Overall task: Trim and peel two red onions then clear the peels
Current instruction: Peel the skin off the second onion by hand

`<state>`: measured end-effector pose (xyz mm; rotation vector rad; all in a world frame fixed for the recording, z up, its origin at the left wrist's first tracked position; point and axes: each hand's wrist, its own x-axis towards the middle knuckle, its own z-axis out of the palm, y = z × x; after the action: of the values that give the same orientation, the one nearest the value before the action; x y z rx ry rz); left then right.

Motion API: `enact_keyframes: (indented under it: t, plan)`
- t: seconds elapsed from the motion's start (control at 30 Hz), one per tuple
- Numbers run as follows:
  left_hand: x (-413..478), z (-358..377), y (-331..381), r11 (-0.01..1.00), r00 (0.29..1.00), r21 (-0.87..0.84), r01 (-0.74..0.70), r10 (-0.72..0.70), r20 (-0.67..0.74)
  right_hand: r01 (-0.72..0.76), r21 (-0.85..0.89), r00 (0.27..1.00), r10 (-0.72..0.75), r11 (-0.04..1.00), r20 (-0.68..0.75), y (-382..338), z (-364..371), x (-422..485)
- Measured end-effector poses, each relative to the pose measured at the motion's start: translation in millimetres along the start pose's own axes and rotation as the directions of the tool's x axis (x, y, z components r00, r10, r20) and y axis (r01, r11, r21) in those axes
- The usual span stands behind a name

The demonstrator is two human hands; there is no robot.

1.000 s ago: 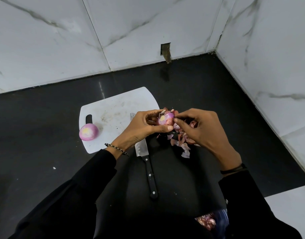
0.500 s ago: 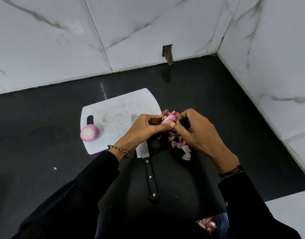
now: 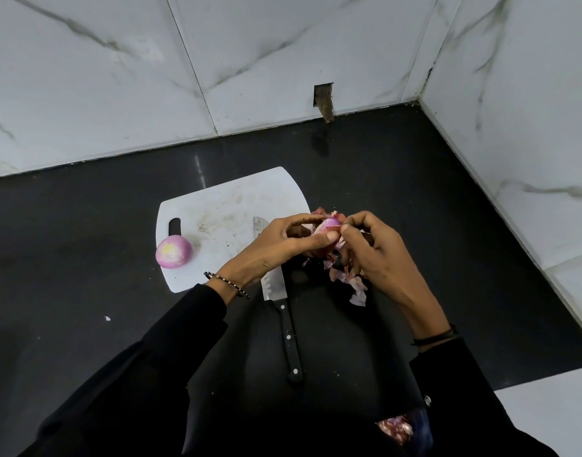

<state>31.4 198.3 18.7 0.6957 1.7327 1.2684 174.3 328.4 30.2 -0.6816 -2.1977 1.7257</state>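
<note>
While left hand [image 3: 276, 249] and right hand [image 3: 381, 258] pinch onion [image 3: 330, 223] | knife [image 3: 284, 321] partly hidden beneath | peeled onion [image 3: 174, 251] on board [image 3: 223, 206]

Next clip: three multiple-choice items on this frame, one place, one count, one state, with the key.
1. Where is the peeled onion? A at the cutting board's left edge; B in a bowl; C against the wall.
2. How many onions show? A one; B two; C three.
3. The knife is: A gripped; B lying untouched; C standing upright.
Key: 1A, it sits beside the board's handle slot; 2B, one there, the second onion held; 3B, the left hand holds that onion and the right hand pinches at it.
</note>
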Motion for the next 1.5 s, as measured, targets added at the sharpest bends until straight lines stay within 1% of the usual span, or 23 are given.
enact_keyframes:
  t: [0.1,0.2,0.33,0.53,0.77,0.83,0.9,0.93,1.0,1.1,1.23,1.4,1.5]
  plan:
    - [1.3,-2.0,-3.1,0.998,0.998,0.052,0.029,-0.032,0.054,-0.032,0.083,0.999,0.033,0.996,-0.018,-2.5,-1.7,1.0]
    - [2.7,-2.6,-4.7,0.997,0.996,0.063,0.034,-0.039,0.081,-0.033,0.107,0.999,0.035,0.994,-0.012,-4.6,-3.3,2.2]
    - [3.1,-2.3,-2.4,0.999,0.998,0.033,0.028,-0.029,0.048,-0.034,0.055,0.999,0.034,0.998,-0.01,-5.0,-3.9,2.0]
    - [3.7,-4.9,-4.9,0.998,1.0,0.065,0.021,-0.019,-0.025,-0.03,0.005,0.999,0.03,1.0,0.022,-1.2,-3.8,-1.4]
    - [2.7,-4.5,0.4,0.999,0.999,0.048,0.001,0.001,-0.04,-0.042,0.052,0.995,0.037,0.998,0.095,-2.1,-0.9,-2.3]
    - [2.9,-4.1,1.9,0.998,0.999,0.059,-0.003,0.005,-0.037,-0.047,0.108,0.993,0.035,0.993,0.11,-2.1,-1.3,-3.4]
    - [2.9,-2.9,3.4,0.998,0.999,0.058,-0.015,0.017,-0.038,-0.054,0.173,0.995,0.038,0.984,0.092,-1.9,-2.9,-5.3]
    - [3.1,-2.1,4.2,0.998,0.998,0.064,-0.023,0.026,-0.049,-0.048,0.177,0.997,0.036,0.983,0.07,-2.4,-3.4,-5.6]
    - [4.8,-1.3,2.9,0.995,0.995,0.09,-0.039,0.046,-0.086,-0.01,0.138,1.0,0.009,0.99,0.005,-1.7,-3.8,-5.3]
    - [5.8,-1.7,-1.2,0.995,0.989,0.09,-0.052,0.064,-0.133,0.037,-0.001,0.996,-0.037,0.999,-0.078,1.4,-5.1,-4.1]
    - [4.2,-3.8,-3.0,0.992,0.987,0.111,-0.064,0.08,-0.142,0.133,-0.133,0.989,-0.141,0.982,-0.053,4.4,-5.5,-1.5]
    - [2.0,-4.3,-3.3,0.99,0.988,0.129,-0.048,0.066,-0.138,0.202,-0.219,0.966,-0.231,0.955,-0.117,10.9,-1.7,1.5]
    - [0.8,-5.2,-3.7,0.985,0.986,0.168,-0.037,0.063,-0.156,0.214,-0.253,0.962,-0.249,0.944,-0.115,11.0,-0.4,2.6]
